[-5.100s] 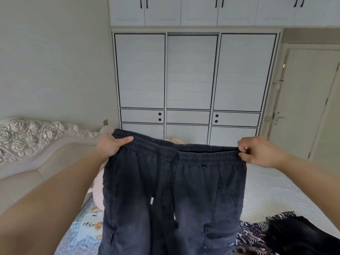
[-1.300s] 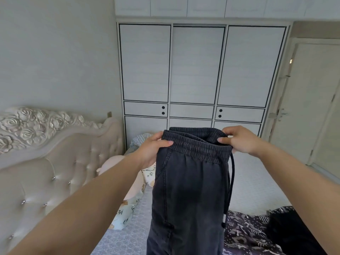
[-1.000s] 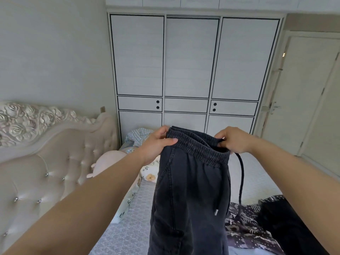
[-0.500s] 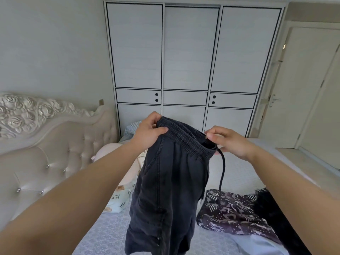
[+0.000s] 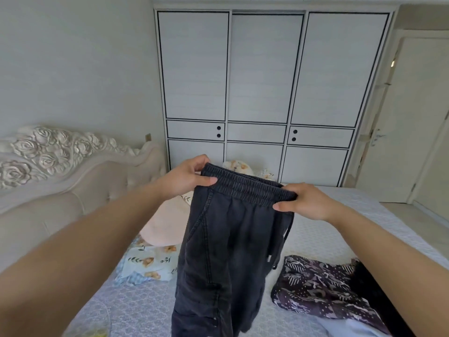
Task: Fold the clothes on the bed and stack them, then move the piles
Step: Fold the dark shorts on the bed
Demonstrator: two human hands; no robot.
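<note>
A pair of dark grey cargo trousers hangs in the air over the bed, folded in half lengthwise with its drawstring dangling on the right. My left hand pinches the left end of the elastic waistband. My right hand grips the right end of the waistband. On the bed at the lower right lie a dark patterned garment, a black garment and a pale blue one at the bottom edge.
A tufted beige headboard runs along the left. A pink pillow and a floral pillow lie by it. A white wardrobe stands behind the bed, a door at right.
The waistband has been levelled and pulled a little wider between my hands. My right hand has taken a fuller grip on its end. The view has tilted down toward the bed.
</note>
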